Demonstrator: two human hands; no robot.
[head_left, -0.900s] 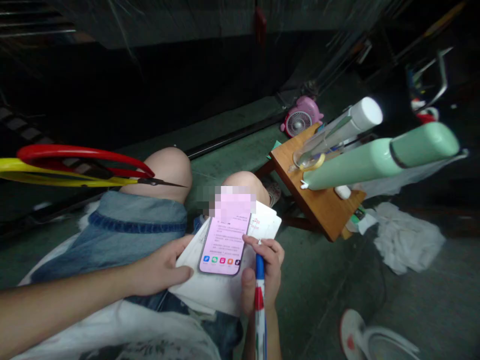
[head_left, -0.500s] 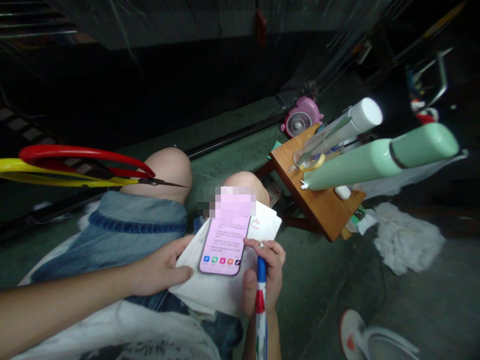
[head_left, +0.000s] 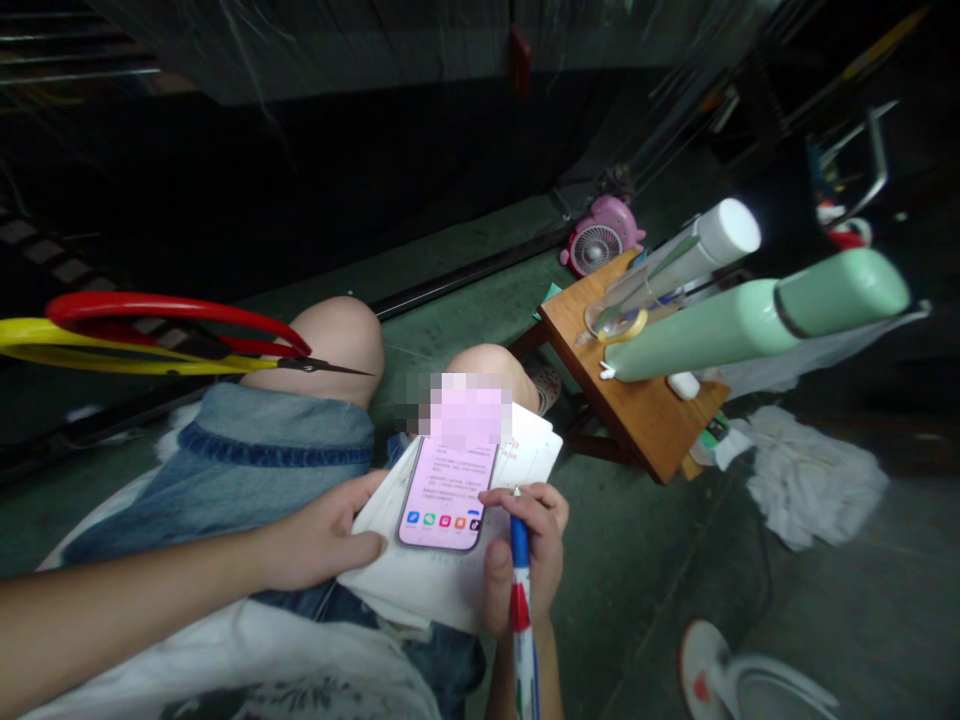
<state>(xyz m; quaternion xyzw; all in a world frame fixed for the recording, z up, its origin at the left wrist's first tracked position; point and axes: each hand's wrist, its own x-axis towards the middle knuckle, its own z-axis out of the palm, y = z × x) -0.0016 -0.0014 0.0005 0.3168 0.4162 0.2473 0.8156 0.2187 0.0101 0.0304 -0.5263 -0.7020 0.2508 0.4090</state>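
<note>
On my lap lies a white paper pad (head_left: 442,585), and my left hand (head_left: 330,535) grips its left edge, thumb on top. A phone (head_left: 448,490) with a lit pink screen rests on the pad; the upper part of its screen is blurred out. My right hand (head_left: 529,555) is closed around a blue, red and white pen (head_left: 521,600), whose white tip points away from me. The right index finger reaches to the phone's right edge, over the lower part of the screen. Scissors (head_left: 225,345) with red and yellow handles appear at the left, above my bare knee.
To the right, a wooden stool (head_left: 637,430) holds a green flask (head_left: 697,335) and a clear bottle with a white lid (head_left: 731,228). Behind it a pink fan (head_left: 600,240) sits on the floor. White crumpled cloth (head_left: 817,480) and a slipper (head_left: 705,665) lie at the right.
My right index finger has shifted slightly left and down over the phone's screen, and the pen has tilted a little with it. My left hand, the pad and the phone have stayed put.
</note>
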